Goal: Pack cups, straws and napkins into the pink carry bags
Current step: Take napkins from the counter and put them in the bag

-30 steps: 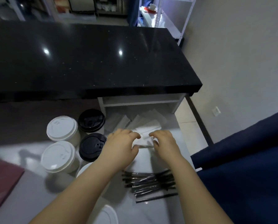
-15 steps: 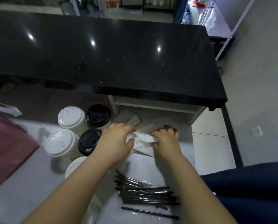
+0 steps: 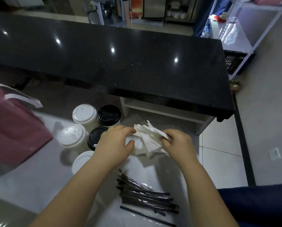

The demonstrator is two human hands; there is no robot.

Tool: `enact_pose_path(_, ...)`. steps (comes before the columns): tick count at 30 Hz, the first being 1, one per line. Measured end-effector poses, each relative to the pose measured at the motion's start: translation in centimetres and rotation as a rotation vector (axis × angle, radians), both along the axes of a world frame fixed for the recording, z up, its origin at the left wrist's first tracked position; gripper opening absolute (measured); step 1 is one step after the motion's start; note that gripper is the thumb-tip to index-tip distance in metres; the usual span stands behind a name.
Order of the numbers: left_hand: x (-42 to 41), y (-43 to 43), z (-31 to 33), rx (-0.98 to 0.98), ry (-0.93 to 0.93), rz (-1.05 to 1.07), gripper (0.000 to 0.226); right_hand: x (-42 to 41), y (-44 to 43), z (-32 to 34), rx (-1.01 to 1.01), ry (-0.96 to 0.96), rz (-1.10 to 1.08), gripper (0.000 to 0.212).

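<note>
Napkins (image 3: 146, 141) now stand fanned and partly lifted off the white surface (image 3: 30, 185), where half a second ago they lay flatter. The right hand (image 3: 178, 145) pinches their right end, its fingers curled over the raised sheets. The left hand (image 3: 114, 145) sits at the napkins' left edge with bent fingertips touching the paper and the thumb spread apart below; whether it actually grips cannot be told. Just left of the napkins stand the lidded cups, two white-lidded cups (image 3: 84, 113) and two black-lidded cups (image 3: 108, 114), with another white lid (image 3: 83, 161) under the left forearm. Black wrapped straws (image 3: 146, 197) lie nearer the person than the napkins. A pink carry bag (image 3: 14, 133) lies well left of the napkins, beyond the cups.
</note>
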State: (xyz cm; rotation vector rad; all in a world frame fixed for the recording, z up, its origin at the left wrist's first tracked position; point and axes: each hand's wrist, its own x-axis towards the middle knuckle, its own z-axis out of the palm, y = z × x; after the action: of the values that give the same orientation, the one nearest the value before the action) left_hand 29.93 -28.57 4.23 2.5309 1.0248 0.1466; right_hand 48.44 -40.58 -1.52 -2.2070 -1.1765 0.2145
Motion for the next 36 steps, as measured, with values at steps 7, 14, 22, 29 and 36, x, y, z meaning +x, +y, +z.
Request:
enact_pose_path(7,-2.6,-0.3,0.5,0.012,-0.030,0.019,0.033,-1.7,0.6,-2.7,-0.257,-0.023,-0.133,0.010)
enact_pose_path(14,-5.3,0.1,0.8,0.054,-0.005,-0.029,0.035,-6.1,1.1,-0.9,-0.066,-0.040,-0.193,0.008)
enact_pose_path(22,-13.9,3.3,2.8,0.127,-0.144,-0.083,0.032,-18.0,3.3,5.8,0.255,-0.100,-0.082,0.020)
enact_pose_path(29,-26.9,8.3,4.2,0.184,-0.244,-0.052,0.033,-30.9,7.8,7.6,0.265,-0.136,0.003,0.023)
enact_pose_path(36,-37.8,13.7,5.4,0.223,-0.292,0.020,0.031,-41.5,14.2,9.4,0.313,-0.157,0.074,0.021)
